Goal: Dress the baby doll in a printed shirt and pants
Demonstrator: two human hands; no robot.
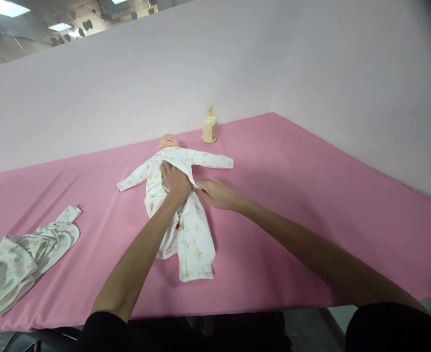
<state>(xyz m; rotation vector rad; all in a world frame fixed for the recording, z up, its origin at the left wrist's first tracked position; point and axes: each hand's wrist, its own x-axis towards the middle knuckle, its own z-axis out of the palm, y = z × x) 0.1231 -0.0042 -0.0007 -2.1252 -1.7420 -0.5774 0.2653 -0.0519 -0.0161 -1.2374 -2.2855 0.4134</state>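
Note:
A baby doll [169,141] lies on its back, its head toward the wall. White long-sleeved baby clothes [196,239] with small printed figures cover its body, arms and legs. My left hand [176,183] reaches in at the doll's chest, under the edge of the front flap; its fingertips are partly hidden by the cloth. With thumb and fingers pressed together, my right hand [217,193] pinches the flap's edge at the doll's side and holds it taut. Both sleeves stretch outward, and the two trouser legs point toward me.
A cream pump bottle [210,128] stands by the wall beyond the doll. Folded, printed baby clothes [28,259] lie at the left. Pink cloth [292,234] covers the table, which meets white walls at the back and right.

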